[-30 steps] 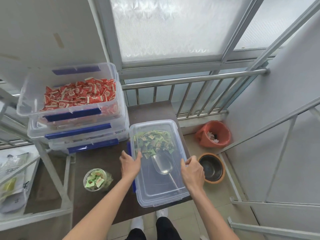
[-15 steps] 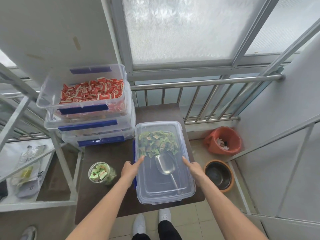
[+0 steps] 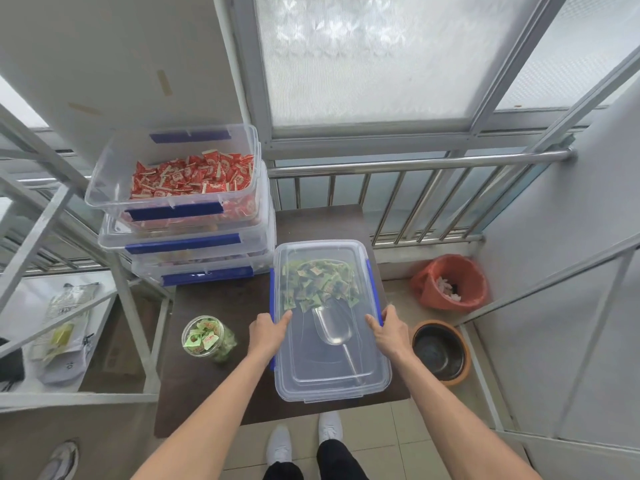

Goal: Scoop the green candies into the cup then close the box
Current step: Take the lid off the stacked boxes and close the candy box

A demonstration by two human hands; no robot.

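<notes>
A clear plastic box [image 3: 332, 372] with its lid on sits on the dark table [image 3: 214, 299]. Through the lid I see green candies [image 3: 318, 285] at the far end and a clear scoop [image 3: 332, 327] lying behind them. My left hand [image 3: 268, 332] lies over the blue clip on the box's left side, fingers resting on the lid. My right hand [image 3: 388, 329] pinches the blue clip on the right side. A clear cup [image 3: 204, 337] holding green candies stands on the table left of the box, apart from my hands.
Three stacked clear boxes [image 3: 194, 237] stand at the table's back left, the top one open with red candies [image 3: 194, 178]. An orange bin [image 3: 450, 282] and a dark bowl [image 3: 440, 351] sit on the floor to the right. A metal frame [image 3: 131, 320] borders the table's left.
My hands shifted from holding the lid's edges to pressing its top, then onto the side clips. The view has tilted and the box has stayed in place.
</notes>
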